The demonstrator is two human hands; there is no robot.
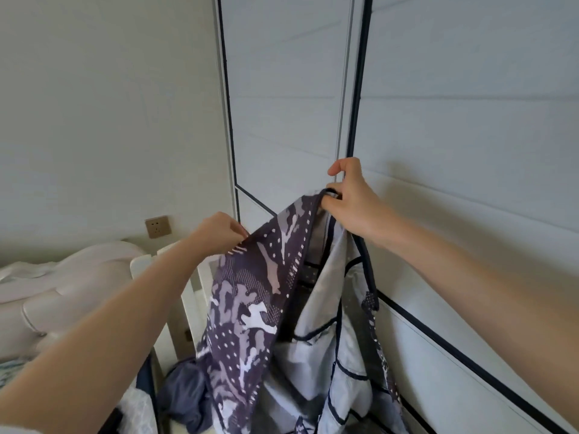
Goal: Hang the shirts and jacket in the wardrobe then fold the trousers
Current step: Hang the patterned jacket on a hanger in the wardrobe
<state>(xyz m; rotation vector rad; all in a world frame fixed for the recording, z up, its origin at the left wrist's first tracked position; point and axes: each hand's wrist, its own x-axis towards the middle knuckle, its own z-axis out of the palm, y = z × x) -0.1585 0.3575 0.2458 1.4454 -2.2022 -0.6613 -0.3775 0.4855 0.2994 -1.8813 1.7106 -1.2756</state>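
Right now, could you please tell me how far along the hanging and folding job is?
Nothing looks finished: no garment shows hung at the wardrobe. In hand: the left hand pinches an edge of the patterned jacket and the right hand grips its collar, holding it up; no hanger is visible. Remaining: hanging it, and a dark blue garment lies crumpled below, unfolded.

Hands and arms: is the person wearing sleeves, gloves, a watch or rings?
Nothing worn shows. Left hand and right hand carry no gloves, rings or watch; left forearm and right forearm are uncovered to the frame edge.
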